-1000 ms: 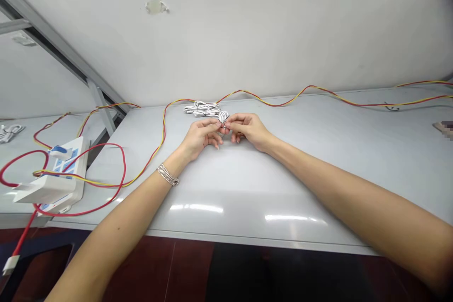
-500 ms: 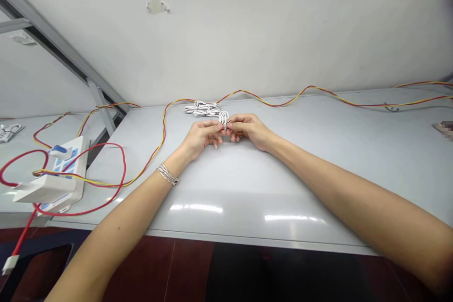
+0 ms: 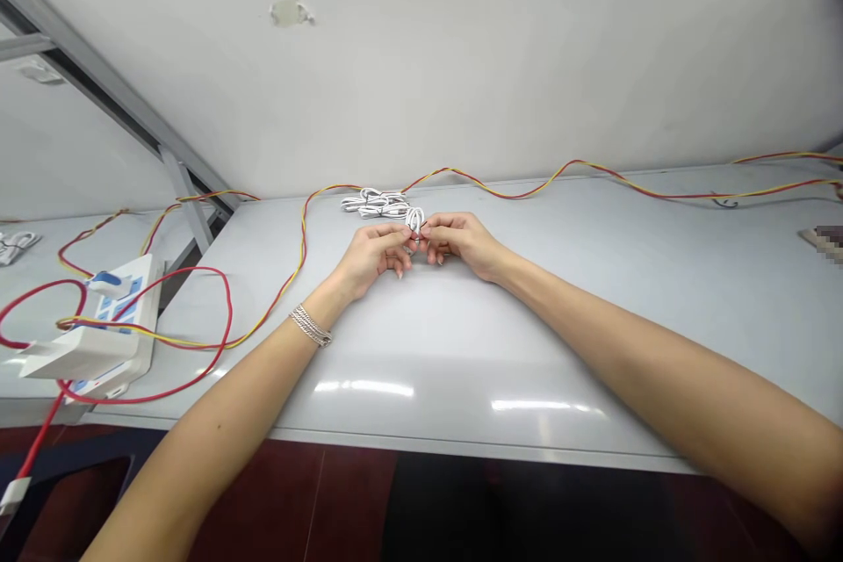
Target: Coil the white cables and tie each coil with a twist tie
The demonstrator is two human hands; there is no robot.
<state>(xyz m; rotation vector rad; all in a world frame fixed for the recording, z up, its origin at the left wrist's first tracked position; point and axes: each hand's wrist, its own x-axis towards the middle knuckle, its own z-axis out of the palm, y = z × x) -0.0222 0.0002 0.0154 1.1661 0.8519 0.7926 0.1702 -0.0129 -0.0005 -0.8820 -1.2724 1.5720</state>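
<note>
A small coiled white cable (image 3: pixel 414 218) stands up between my fingertips near the back of the table. My left hand (image 3: pixel 378 256) pinches it from the left between thumb and fingers. From the right, my right hand (image 3: pixel 461 241) is closed at the same spot, thumb and forefinger on a thin dark twist tie (image 3: pixel 423 224) around the coil. The fingertips hide most of the tie and the coil's lower end. Just behind lie several white cable bundles (image 3: pixel 375 203), bound with dark ties.
Red and yellow wires (image 3: pixel 514 195) run along the wall at the table's back edge. On the left, a white power strip (image 3: pixel 141 316) carries plugs and a looping red cord (image 3: pixel 227 299). Another white cable bundle (image 3: pixel 17 246) lies far left, beyond a metal frame (image 3: pixel 188 193).
Both hands stay at the coil with almost the same pinch. The whole view has shifted very slightly; nothing has been let go.
</note>
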